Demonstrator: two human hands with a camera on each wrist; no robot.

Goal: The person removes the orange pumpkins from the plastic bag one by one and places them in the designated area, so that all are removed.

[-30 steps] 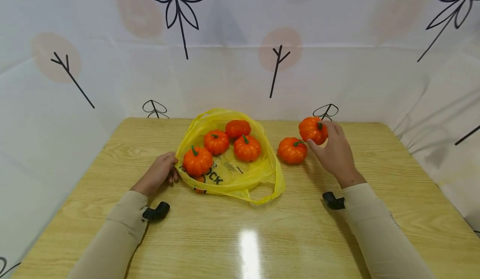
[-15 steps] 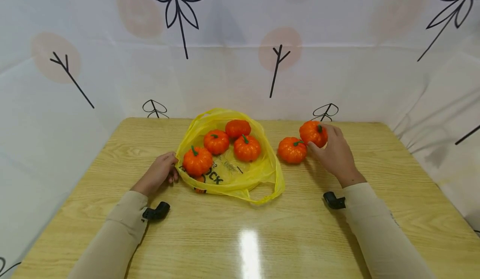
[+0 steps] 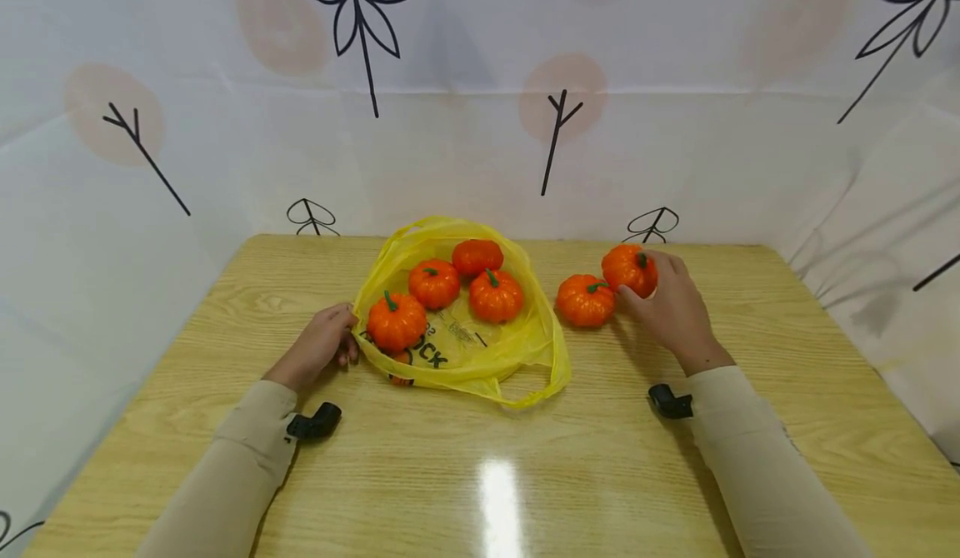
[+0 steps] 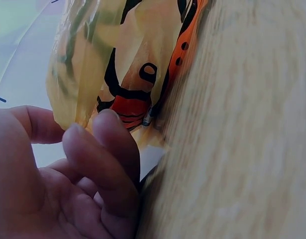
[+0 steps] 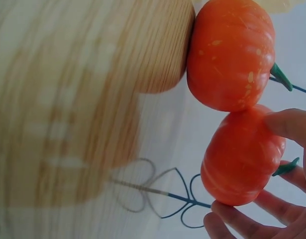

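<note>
My left hand pinches the left rim of a yellow plastic bag that lies mouth-up on the table. In the left wrist view, thumb and fingers meet at the edge of the bag. Several small orange pumpkins with green stems sit inside, one of them a front-left pumpkin. My right hand grips another pumpkin by its sides, right of the bag. Beside it, a pumpkin rests on the table. In the right wrist view the held pumpkin overlaps the resting one.
The wooden table reaches back to a white cloth backdrop with plant drawings. One bag handle loops toward the front. Each sleeve carries a black wrist device.
My right hand has lowered its pumpkin slightly, down beside the resting one. The left hand and the bag have stayed in place.
</note>
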